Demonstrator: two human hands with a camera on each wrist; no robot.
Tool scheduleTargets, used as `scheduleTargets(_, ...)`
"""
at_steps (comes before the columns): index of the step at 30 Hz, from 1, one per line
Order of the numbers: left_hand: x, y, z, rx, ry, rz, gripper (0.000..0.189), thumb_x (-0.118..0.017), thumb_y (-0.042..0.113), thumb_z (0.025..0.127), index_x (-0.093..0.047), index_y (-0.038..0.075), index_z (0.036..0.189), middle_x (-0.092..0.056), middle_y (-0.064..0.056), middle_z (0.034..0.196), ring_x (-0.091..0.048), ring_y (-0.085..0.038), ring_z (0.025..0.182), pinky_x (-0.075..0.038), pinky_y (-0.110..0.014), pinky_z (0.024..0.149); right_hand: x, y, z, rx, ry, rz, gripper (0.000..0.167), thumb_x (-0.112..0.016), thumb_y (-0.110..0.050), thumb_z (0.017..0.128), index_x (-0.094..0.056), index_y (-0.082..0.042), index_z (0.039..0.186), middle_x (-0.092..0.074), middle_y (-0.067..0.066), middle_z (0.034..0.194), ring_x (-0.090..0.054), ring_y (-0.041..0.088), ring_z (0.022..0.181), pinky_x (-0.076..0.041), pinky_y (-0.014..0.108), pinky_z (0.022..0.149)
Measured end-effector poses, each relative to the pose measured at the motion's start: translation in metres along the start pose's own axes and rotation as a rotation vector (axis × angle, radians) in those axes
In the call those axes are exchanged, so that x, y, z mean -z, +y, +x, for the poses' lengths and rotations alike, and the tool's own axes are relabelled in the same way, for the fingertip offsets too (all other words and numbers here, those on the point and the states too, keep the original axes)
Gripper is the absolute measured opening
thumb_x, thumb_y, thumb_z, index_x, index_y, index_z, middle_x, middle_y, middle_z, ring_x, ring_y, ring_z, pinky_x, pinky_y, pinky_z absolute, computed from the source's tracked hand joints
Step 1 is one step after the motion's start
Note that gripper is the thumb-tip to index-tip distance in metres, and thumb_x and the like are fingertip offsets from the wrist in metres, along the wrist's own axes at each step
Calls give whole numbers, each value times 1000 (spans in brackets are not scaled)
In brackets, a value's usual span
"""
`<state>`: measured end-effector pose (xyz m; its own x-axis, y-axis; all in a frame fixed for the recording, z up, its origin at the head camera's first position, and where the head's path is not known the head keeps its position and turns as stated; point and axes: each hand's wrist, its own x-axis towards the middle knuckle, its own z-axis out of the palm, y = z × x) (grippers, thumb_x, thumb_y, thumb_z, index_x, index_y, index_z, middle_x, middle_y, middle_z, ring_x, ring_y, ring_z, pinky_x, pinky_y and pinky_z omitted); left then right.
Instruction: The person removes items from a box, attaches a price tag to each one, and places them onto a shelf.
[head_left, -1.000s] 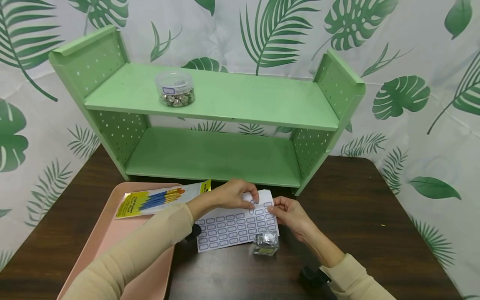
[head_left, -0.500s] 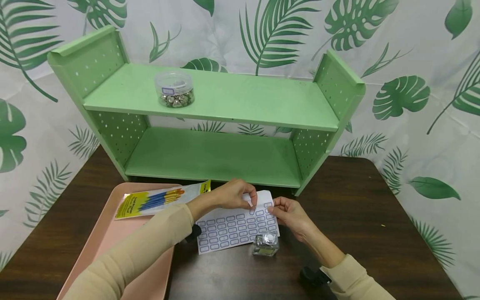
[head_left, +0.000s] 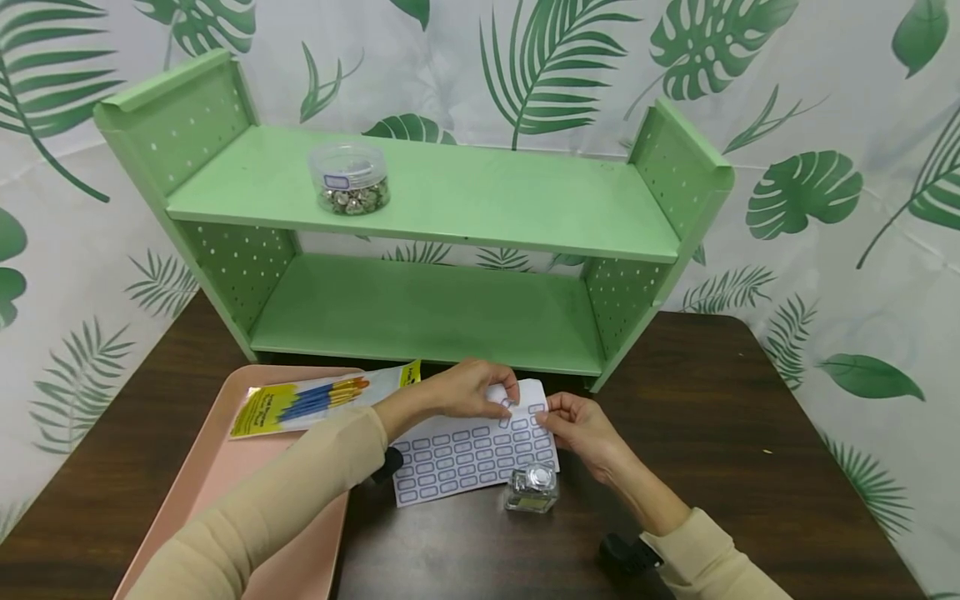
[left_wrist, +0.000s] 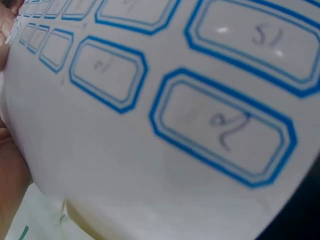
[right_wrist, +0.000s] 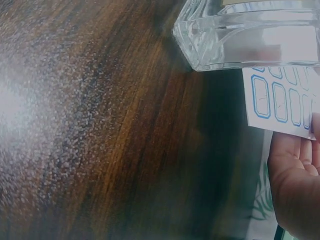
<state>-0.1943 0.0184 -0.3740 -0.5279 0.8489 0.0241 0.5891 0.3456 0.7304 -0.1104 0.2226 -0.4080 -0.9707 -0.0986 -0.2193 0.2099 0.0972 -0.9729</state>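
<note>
A white sheet of labels (head_left: 450, 462) with blue frames is held slightly raised above the table, below the shelf. My left hand (head_left: 467, 390) reaches over its upper part and pinches a label (head_left: 506, 410) near the top. My right hand (head_left: 583, 432) grips the sheet's right edge between thumb and fingers. In the left wrist view, some labels (left_wrist: 225, 127) carry handwritten marks. A small square clear glass bottle (head_left: 531, 490) with a round top stands at the sheet's front edge. In the right wrist view, its thick glass (right_wrist: 250, 45) partly covers the sheet (right_wrist: 275, 105).
A green two-tier shelf (head_left: 450, 308) stands behind, with a clear round jar (head_left: 349, 179) of metallic pieces on its upper board. On the left lies a pink tray (head_left: 225, 492), with a packet of blue-handled paintbrushes (head_left: 315, 402) across its far end. Dark wooden table (head_left: 750, 500) extends right.
My left fingers shift slightly at the label near the top of the sheet. The right hand, sheet and bottle stay nearly where they were.
</note>
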Motion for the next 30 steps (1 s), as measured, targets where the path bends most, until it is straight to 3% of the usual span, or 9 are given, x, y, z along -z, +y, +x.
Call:
scheduleTargets(9, 1, 1, -2, 1, -14, -17, 26, -75, 11, 78, -60, 11, 99, -63, 1, 90, -53, -7, 71, -45, -20, 63, 2, -1, -2, -4, 13, -4, 12, -53, -1, 93, -51, 8, 100, -63, -2, 79, -63, 7, 74, -54, 24, 68)
scheduleTargets(30, -1, 0, -2, -12, 7, -20, 25, -73, 11, 81, -59, 11, 102, -65, 0, 96, -53, -6, 73, -45, -20, 66, 3, -1, -2, -1, 13, -15, 15, -53, -1, 93, -51, 10, 102, -64, -2, 80, -64, 8, 74, -54, 24, 68)
